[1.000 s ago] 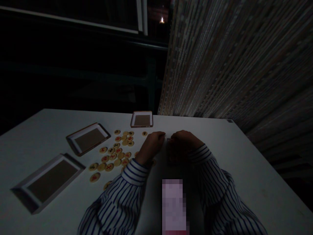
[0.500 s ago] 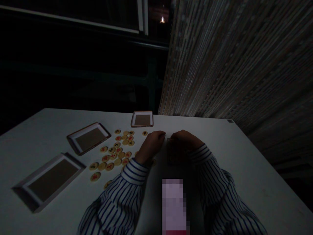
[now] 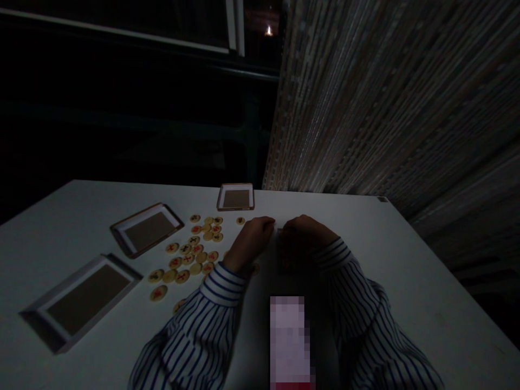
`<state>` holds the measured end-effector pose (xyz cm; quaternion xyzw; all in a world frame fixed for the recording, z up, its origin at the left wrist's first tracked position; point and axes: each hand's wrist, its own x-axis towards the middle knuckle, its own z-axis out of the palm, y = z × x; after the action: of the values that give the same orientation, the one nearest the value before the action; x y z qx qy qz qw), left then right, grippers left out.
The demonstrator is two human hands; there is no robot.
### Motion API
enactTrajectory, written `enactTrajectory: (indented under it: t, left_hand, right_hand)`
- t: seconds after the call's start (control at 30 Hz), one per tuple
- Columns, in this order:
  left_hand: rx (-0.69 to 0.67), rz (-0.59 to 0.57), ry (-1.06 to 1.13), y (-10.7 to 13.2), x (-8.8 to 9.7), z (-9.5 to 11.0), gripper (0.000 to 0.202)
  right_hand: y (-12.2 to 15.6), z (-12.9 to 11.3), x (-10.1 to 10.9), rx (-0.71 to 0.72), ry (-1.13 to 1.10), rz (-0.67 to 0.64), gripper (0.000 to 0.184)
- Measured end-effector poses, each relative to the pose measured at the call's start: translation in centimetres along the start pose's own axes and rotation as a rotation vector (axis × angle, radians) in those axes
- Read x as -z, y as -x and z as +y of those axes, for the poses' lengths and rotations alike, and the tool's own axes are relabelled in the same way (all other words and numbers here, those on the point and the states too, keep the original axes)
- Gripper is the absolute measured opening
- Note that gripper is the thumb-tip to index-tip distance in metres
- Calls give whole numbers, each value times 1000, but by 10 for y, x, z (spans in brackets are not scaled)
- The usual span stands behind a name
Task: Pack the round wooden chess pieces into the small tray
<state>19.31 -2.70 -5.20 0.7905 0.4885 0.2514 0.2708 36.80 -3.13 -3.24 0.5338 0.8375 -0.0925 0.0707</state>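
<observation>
The scene is dim. My left hand [image 3: 252, 238] rests on the white table [image 3: 398, 281] with its fingers curled under, just right of a scatter of several round yellow game discs [image 3: 190, 254] marked in red or black. My right hand [image 3: 305, 232] lies close beside it, fingers bent over a dark flat object [image 3: 284, 254] that I cannot make out. The two hands nearly touch at the fingertips. Both arms wear striped sleeves.
Three shallow trays lie on the table: a large one [image 3: 77, 300] at the near left, a middle one [image 3: 146, 230] beyond it, a small one [image 3: 236, 197] at the far edge. A woven blind [image 3: 385, 97] hangs at the right. The table's right edge falls into darkness.
</observation>
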Motion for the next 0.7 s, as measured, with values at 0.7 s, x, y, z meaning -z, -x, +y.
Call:
enactTrajectory:
  t: [0.7]
  left_hand:
    - [1, -2, -5, 1, 4, 2, 29]
  right_hand:
    - [5, -2, 6, -26, -9, 10, 30]
